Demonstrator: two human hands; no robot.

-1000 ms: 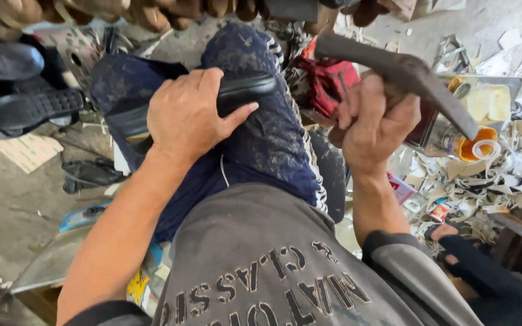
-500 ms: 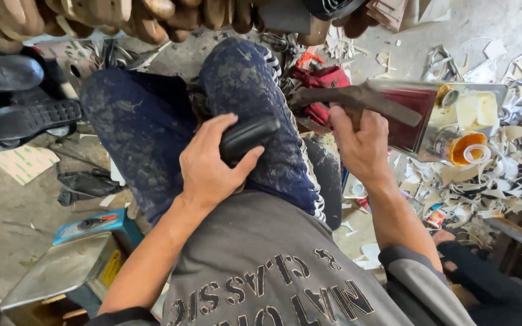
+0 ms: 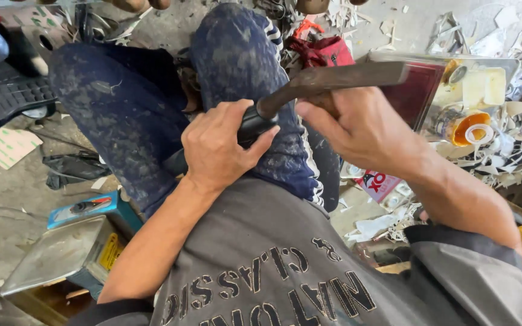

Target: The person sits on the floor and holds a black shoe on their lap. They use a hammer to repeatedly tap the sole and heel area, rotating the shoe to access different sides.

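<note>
Fingers of my left hand (image 3: pixel 219 151) clamp a black shoe sole (image 3: pixel 250 125) on my knee; my right hand (image 3: pixel 357 130) grips a hammer (image 3: pixel 333 81).

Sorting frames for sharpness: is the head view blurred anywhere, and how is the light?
Head view: daylight, even and soft, no harsh glare; left hand and black sole sharp; right hand and hammer slightly soft; wide-angle bending at the edges.

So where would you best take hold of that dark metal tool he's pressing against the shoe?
Probably the dark metal tool is best held at its long straight shank, from the right and above, as the right hand does. Its curved end meets the black shoe under the left hand.
</note>
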